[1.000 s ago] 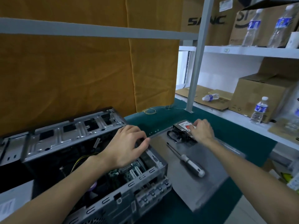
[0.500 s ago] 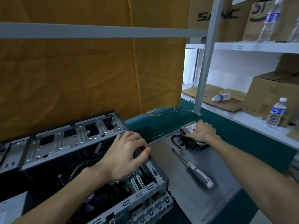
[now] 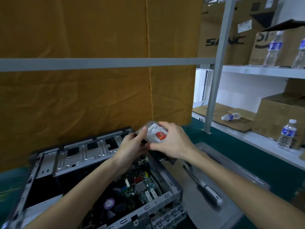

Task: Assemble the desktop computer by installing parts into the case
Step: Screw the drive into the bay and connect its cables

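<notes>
An open grey desktop case (image 3: 85, 156) lies on the green mat, its motherboard (image 3: 140, 185) and a fan with a purple sticker showing inside. Above the case's far right corner I hold a hard drive (image 3: 155, 133) with a white and red label, tilted. My right hand (image 3: 173, 142) grips it from the right over the top. My left hand (image 3: 132, 144) holds its left edge, thumb on the upper face. A dark bracket or cable hangs under the drive, partly hidden by my hands.
A screwdriver (image 3: 206, 189) with a grey handle lies on the detached case side panel (image 3: 219, 210) to the right. Behind stand a yellow cloth wall, a grey shelf post (image 3: 214, 90), cardboard boxes and several water bottles on white shelves.
My right hand lifted the hard drive off the side panel and carried it left over the case. My left hand left the case edge and took hold of the drive.
</notes>
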Demonstrator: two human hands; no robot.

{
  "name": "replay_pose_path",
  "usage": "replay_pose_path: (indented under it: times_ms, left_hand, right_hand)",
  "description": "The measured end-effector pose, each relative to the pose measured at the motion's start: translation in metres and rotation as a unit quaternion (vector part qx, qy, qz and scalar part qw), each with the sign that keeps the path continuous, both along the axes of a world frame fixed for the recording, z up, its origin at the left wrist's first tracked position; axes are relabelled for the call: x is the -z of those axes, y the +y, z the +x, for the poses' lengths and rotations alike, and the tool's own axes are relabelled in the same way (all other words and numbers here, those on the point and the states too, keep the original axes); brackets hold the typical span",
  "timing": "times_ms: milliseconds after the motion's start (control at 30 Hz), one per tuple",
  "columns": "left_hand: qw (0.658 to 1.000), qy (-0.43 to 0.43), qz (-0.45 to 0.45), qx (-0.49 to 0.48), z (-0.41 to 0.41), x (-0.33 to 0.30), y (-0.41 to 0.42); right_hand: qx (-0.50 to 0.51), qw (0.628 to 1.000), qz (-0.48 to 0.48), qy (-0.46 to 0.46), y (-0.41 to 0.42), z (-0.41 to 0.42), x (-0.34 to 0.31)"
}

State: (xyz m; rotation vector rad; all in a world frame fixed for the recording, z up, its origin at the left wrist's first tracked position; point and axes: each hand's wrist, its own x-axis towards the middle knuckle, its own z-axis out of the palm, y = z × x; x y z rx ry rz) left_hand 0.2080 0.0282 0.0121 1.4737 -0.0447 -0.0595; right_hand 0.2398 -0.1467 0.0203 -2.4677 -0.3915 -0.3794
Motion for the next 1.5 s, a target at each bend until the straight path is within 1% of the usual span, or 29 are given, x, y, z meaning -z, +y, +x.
replay_pose_path:
  times_ms: [67, 133, 167, 233, 267, 300, 333, 367, 400, 433, 467, 567, 600, 633, 667, 700, 767, 800, 867, 933, 1000, 1100, 1167, 1233, 1267, 1333, 1400, 1433, 1500]
  left_hand:
    - [0.998, -0.010, -0.029, -0.050, -0.008, -0.010, 0.017]
    - [0.996, -0.048, 0.003, -0.072, -0.018, -0.017, 0.039]
    - [0.993, -0.081, 0.041, -0.076, -0.025, -0.021, 0.051]
    - [0.970, -0.183, 0.140, -0.078, -0.040, -0.031, 0.072]
    - [0.952, -0.239, 0.181, -0.060, -0.047, -0.035, 0.079]
    - [0.931, -0.286, 0.225, -0.036, -0.054, -0.038, 0.085]
    - [0.906, -0.321, 0.274, -0.020, -0.061, -0.039, 0.089]
    - [0.883, -0.347, 0.316, -0.010, -0.066, -0.040, 0.093]
    - [0.869, -0.359, 0.341, -0.004, -0.072, -0.040, 0.095]
    - [0.863, -0.363, 0.351, 0.003, -0.078, -0.039, 0.097]
    - [0.858, -0.367, 0.359, 0.012, -0.083, -0.037, 0.098]
    - [0.822, -0.380, 0.424, 0.012, -0.093, -0.029, 0.103]
    - [0.819, -0.367, 0.441, -0.002, -0.095, -0.024, 0.107]
    - [0.830, -0.345, 0.438, -0.015, -0.098, -0.019, 0.110]
    - [0.857, -0.308, 0.413, -0.024, -0.100, -0.015, 0.113]
    - [0.894, -0.253, 0.369, -0.031, -0.103, -0.013, 0.114]
    - [0.960, -0.121, 0.248, -0.038, -0.103, -0.014, 0.111]
    - [0.981, -0.061, 0.183, -0.037, -0.100, -0.013, 0.109]
    - [0.996, 0.006, 0.079, -0.046, -0.089, -0.005, 0.103]
    - [0.998, 0.015, 0.031, -0.048, -0.080, 0.005, 0.101]
    - [1.000, 0.012, 0.021, -0.018, -0.079, 0.010, 0.104]
    - [0.996, -0.011, 0.076, 0.040, -0.080, 0.002, 0.116]
    - [0.991, -0.002, 0.105, 0.079, -0.082, -0.008, 0.121]
    - [0.989, 0.028, 0.120, 0.080, -0.080, -0.013, 0.122]
    - [0.989, 0.058, 0.112, 0.071, -0.079, -0.013, 0.124]
    - [0.988, 0.146, 0.021, 0.039, -0.078, -0.009, 0.125]
    - [0.971, 0.206, -0.121, 0.012, -0.079, -0.004, 0.127]
    - [0.960, 0.226, -0.165, 0.016, -0.080, -0.003, 0.126]
    - [0.953, 0.245, -0.175, 0.035, -0.079, 0.001, 0.122]
  right_hand:
    - [-0.038, 0.999, 0.000, -0.012, 0.023, -0.016, -0.008]
    - [-0.086, 0.996, 0.028, 0.000, 0.036, -0.028, -0.017]
    - [-0.101, 0.993, 0.058, 0.013, 0.039, -0.031, -0.022]
    - [-0.077, 0.988, 0.125, 0.046, 0.044, -0.033, -0.031]
    - [-0.061, 0.978, 0.171, 0.099, 0.045, -0.033, -0.037]
    - [-0.062, 0.950, 0.231, 0.199, 0.047, -0.033, -0.042]
    - [-0.093, 0.890, 0.311, 0.320, 0.048, -0.033, -0.046]
    - [-0.130, 0.811, 0.386, 0.420, 0.050, -0.035, -0.050]
    - [-0.153, 0.740, 0.449, 0.477, 0.051, -0.038, -0.052]
    - [-0.162, 0.697, 0.495, 0.493, 0.052, -0.042, -0.051]
    - [-0.158, 0.685, 0.517, 0.489, 0.055, -0.045, -0.049]
    - [-0.137, 0.720, 0.513, 0.447, 0.064, -0.053, -0.035]
    - [-0.131, 0.736, 0.504, 0.433, 0.066, -0.054, -0.029]
    - [-0.133, 0.751, 0.494, 0.417, 0.066, -0.055, -0.024]
    - [-0.136, 0.766, 0.486, 0.398, 0.065, -0.056, -0.021]
    - [-0.145, 0.776, 0.481, 0.382, 0.064, -0.059, -0.019]
    - [-0.159, 0.791, 0.471, 0.356, 0.063, -0.065, -0.019]
    - [-0.161, 0.797, 0.468, 0.348, 0.064, -0.067, -0.018]
    - [-0.155, 0.805, 0.463, 0.338, 0.065, -0.070, -0.013]
    - [-0.145, 0.817, 0.447, 0.333, 0.063, -0.070, -0.005]
    - [-0.151, 0.822, 0.429, 0.343, 0.056, -0.067, -0.005]
    - [-0.160, 0.843, 0.369, 0.358, 0.046, -0.060, -0.021]
    - [-0.178, 0.853, 0.289, 0.396, 0.043, -0.056, -0.029]
    - [-0.208, 0.847, 0.235, 0.430, 0.044, -0.056, -0.027]
    - [-0.206, 0.841, 0.244, 0.438, 0.045, -0.057, -0.023]
    - [-0.169, 0.822, 0.324, 0.438, 0.045, -0.059, -0.015]
    - [-0.121, 0.785, 0.424, 0.435, 0.043, -0.063, -0.009]
    - [-0.101, 0.772, 0.457, 0.430, 0.041, -0.066, -0.007]
    - [-0.077, 0.754, 0.492, 0.428, 0.040, -0.071, -0.002]
